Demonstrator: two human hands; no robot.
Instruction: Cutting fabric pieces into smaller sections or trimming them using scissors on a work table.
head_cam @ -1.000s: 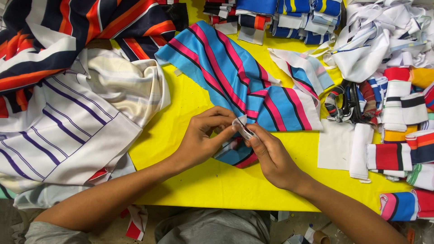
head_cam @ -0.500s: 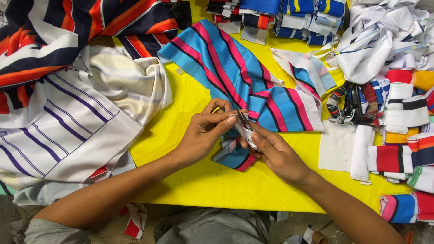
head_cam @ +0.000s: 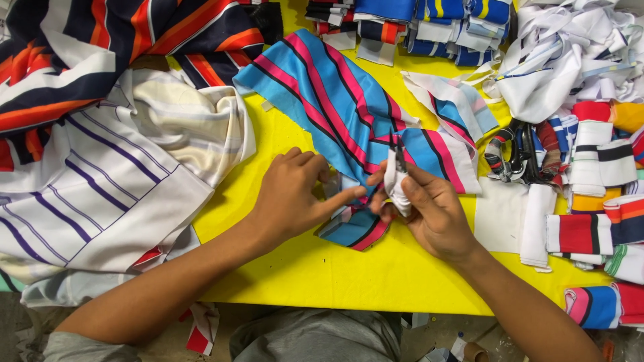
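Head view looks straight down on a yellow counter (head_cam: 295,281) crowded with cloth. I see my right hand (head_cam: 433,214) closed around a small crumpled white scrap (head_cam: 396,184), with a slim dark tool (head_cam: 399,151) sticking up from between the fingers just above it; I cannot tell what kind of tool it is. My left hand (head_cam: 292,198) is half curled, its forefinger stretched out toward the right hand and resting on the lower end of the striped fabric piece (head_cam: 335,107). That piece is bright blue with pink bands edged in thin black lines. It runs diagonally from the upper middle of the counter down to my hands, where its end folds under into a bunched, rounded edge showing blue, black and pink.

To my left lies a heap of white cloth with purple stripes (head_cam: 100,194), and above it dark navy cloth with orange and white bands (head_cam: 100,47). To my right sit stacks of small folded striped strips (head_cam: 604,201) in red, white, black and yellow, and a loose pile of white cuttings (head_cam: 570,53) near the far right corner.
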